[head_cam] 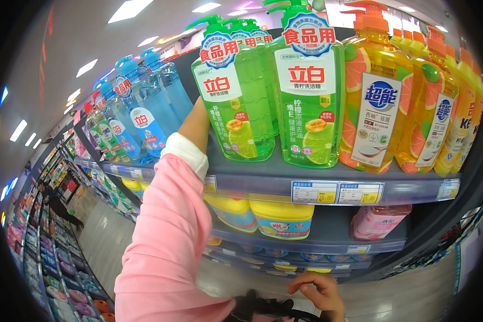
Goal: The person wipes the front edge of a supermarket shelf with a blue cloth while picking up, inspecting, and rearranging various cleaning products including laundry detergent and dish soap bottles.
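My left arm, in a pink sleeve with a white cuff, reaches into the upper shelf. My left hand (197, 122) is mostly hidden behind a green dish-soap pump bottle (247, 120); only the wrist area shows, so its grip cannot be seen. Close to that wrist, on its left, stand blue pump bottles (149, 116). A second green pump bottle (310, 104) stands upright to the right of the first, with a gap between them. Low in the view, my right hand (320, 292) hangs below shelf level with fingers loosely bent and nothing visible in it.
Orange-topped grapefruit soap bottles (376, 88) continue along the shelf, whose front edge (261, 189) carries price tags. Yellow-topped jugs (281, 217) and a pink bottle (380, 221) sit one level down. A person (58, 203) stands far down the aisle at left, near stocked shelves (52, 257).
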Demonstrator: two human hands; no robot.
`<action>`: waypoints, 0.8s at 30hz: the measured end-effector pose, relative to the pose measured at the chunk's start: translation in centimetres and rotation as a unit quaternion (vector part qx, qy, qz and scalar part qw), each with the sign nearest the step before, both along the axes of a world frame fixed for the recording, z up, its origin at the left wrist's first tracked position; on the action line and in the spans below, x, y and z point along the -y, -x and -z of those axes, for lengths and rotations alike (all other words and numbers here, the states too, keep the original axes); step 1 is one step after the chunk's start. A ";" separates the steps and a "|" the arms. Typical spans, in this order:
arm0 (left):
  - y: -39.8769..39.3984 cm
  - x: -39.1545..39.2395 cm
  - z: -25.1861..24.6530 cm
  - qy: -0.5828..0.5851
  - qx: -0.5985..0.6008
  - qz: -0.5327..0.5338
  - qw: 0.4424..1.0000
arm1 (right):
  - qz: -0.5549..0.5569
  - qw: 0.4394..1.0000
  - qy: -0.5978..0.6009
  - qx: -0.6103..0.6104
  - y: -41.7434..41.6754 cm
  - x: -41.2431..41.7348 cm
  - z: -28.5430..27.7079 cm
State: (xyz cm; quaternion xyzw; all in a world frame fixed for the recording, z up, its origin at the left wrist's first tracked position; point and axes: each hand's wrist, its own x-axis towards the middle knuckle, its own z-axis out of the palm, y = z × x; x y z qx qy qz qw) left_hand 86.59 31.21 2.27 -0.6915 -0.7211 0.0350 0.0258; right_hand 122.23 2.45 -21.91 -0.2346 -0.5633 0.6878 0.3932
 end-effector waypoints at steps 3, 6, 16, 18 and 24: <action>-0.2 1.2 -0.4 0.001 0.040 0.066 0.997 | 0.022 0.999 -0.002 -0.027 -0.1 -0.6 0.6; 0.0 4.2 0.2 -0.004 0.075 0.121 0.990 | -0.030 0.998 -0.030 -0.055 0.0 -1.4 1.4; -1.5 15.6 0.3 -0.089 0.089 0.112 0.986 | -0.169 0.978 -0.122 0.002 1.3 -1.7 -0.2; -1.5 16.7 0.2 -0.099 0.118 0.114 0.982 | -0.176 0.977 -0.122 0.004 1.4 -1.4 -0.1; -1.1 26.4 -6.5 0.021 0.420 0.205 0.884 | -0.153 0.985 -0.081 0.005 1.3 -1.1 0.8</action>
